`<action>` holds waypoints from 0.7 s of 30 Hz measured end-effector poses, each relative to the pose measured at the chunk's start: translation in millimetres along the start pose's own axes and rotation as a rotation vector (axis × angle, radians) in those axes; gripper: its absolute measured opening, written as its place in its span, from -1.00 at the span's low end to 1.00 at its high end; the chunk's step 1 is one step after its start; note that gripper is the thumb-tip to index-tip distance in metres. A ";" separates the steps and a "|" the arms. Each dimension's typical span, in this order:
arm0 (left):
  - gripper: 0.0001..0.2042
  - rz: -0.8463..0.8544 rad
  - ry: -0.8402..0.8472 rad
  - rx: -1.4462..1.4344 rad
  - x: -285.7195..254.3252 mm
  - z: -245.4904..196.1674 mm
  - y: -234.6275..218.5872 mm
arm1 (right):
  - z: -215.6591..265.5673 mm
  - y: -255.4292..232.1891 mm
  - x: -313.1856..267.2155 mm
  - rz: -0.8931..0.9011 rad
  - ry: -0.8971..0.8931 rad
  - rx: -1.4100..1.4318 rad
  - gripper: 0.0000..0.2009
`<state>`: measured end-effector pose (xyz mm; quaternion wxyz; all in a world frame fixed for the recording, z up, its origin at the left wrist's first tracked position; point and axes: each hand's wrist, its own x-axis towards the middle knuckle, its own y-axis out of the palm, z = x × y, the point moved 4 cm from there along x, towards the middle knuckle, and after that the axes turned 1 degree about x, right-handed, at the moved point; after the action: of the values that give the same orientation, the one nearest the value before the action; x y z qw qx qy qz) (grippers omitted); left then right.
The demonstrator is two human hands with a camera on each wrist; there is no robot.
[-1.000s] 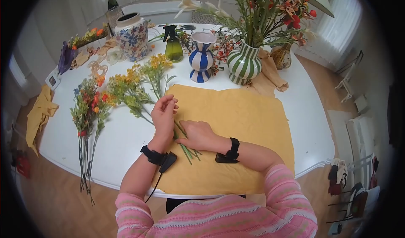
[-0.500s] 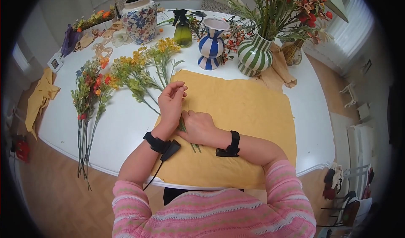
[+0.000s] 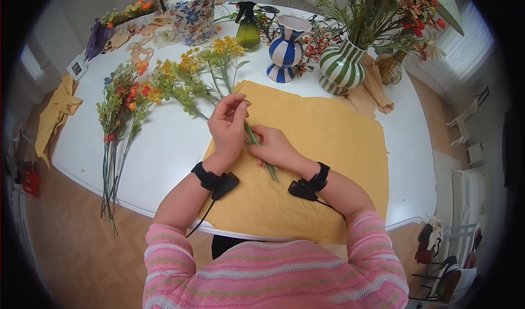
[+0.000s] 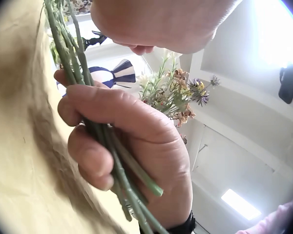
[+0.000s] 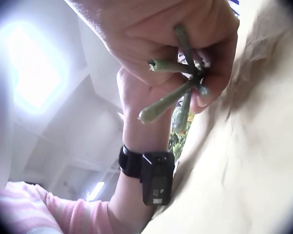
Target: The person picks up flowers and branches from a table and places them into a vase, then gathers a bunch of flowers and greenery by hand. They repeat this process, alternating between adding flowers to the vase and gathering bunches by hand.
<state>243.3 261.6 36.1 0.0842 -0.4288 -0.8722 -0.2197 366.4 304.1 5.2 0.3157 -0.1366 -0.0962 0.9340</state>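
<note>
Several green stems (image 3: pixel 270 169) with yellow blossoms (image 3: pixel 186 65) cross the left edge of a yellow sheet (image 3: pixel 322 161). The right hand (image 3: pixel 276 147) grips them near their lower ends; in the left wrist view its thumb and fingers (image 4: pixel 90 151) wrap round the bundle. Stem ends (image 5: pixel 158 107) fan out below that grip in the right wrist view. The left hand (image 3: pixel 227 124) is raised over the stems farther up, fingers loosely bent. In the left wrist view the left hand (image 4: pixel 161 22) shows apart from the stems, with nothing visible in it.
Red and orange flowers (image 3: pixel 117 104) lie at left on the white table (image 3: pixel 164 161). Behind stand a floral vase (image 3: pixel 191 16), a green spray bottle (image 3: pixel 249 32), a blue-striped vase (image 3: pixel 285 52) and a green-striped vase (image 3: pixel 344 65) full of flowers. Brown paper (image 3: pixel 372 93) lies beside it.
The right hand has turned, and its thumb and fingers now show round the stems. The stems' lower ends have swung right. The left hand stays loosely bent above. The head view has shifted slightly.
</note>
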 end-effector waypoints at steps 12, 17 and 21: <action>-0.71 0.298 -0.135 0.232 -18.4 9.7 15.2 | 19.7 -40.4 -10.1 0.025 0.005 0.274 -0.63; -0.60 0.372 -0.263 0.277 -20.4 8.6 18.0 | 29.3 -56.9 -17.9 -0.044 -0.048 0.287 -0.60; -0.52 0.349 -0.333 0.203 -18.8 14.2 15.9 | 37.2 -63.9 -24.2 -0.024 -0.075 0.256 -0.57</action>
<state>268.0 263.2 22.1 0.0190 -0.5924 -0.8044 -0.0395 409.1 335.7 62.0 0.3379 -0.0589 0.0106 0.9393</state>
